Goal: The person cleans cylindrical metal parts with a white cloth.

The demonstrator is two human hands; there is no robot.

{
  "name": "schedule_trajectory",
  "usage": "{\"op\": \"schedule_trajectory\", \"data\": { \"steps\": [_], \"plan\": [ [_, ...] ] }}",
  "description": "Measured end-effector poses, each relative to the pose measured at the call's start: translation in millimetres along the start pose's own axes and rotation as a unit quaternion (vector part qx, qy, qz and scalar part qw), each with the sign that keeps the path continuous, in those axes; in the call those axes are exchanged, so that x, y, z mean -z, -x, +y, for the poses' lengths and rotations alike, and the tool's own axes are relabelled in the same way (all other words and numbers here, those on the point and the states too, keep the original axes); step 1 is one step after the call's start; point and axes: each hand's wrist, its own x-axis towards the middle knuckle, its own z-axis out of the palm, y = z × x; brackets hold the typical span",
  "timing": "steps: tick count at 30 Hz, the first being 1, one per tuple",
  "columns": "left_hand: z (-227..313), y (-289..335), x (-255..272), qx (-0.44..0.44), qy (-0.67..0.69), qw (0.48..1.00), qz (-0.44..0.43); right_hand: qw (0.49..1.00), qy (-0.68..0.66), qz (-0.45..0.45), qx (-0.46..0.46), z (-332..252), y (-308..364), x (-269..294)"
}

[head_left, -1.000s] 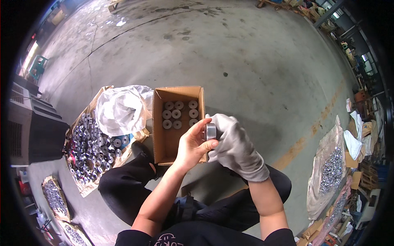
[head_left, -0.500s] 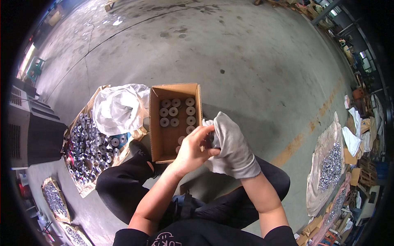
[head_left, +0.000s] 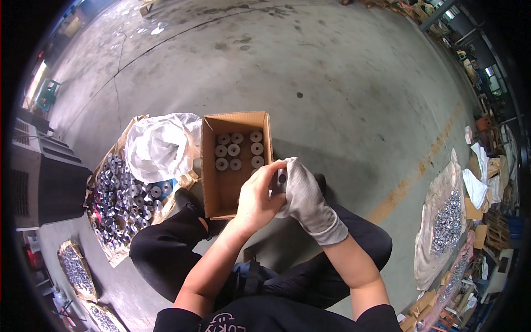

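At my far left, a heap of metal rings (head_left: 119,191) lies on brown paper on the floor, beside a white plastic bag (head_left: 157,145). Next comes the open cardboard box (head_left: 213,182) with rings in rows. Over its right edge, my bare left hand (head_left: 257,199) and gloved right hand (head_left: 304,196) meet, together gripping one small metal ring (head_left: 281,178).
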Motion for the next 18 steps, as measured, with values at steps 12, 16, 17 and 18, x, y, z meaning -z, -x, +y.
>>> {"op": "schedule_trajectory", "data": {
  "steps": [12,16,17,18],
  "plan": [
    [1,-2,4,0.049,0.131,0.99,-0.009,0.989,0.064,-0.114,0.067,-26,-10,22],
    [10,-3,1,-0.036,-0.078,0.996,0.031,1.0,-0.008,-0.017,-0.023,-18,-4,12],
    [17,-4,-1,-0.073,-0.161,0.982,0.064,0.994,-0.084,0.019,-0.073,-23,-4,13],
    [22,-5,-4,-0.109,-0.242,0.959,0.097,0.978,-0.159,0.054,-0.123,-25,-3,14]
  ]
}}
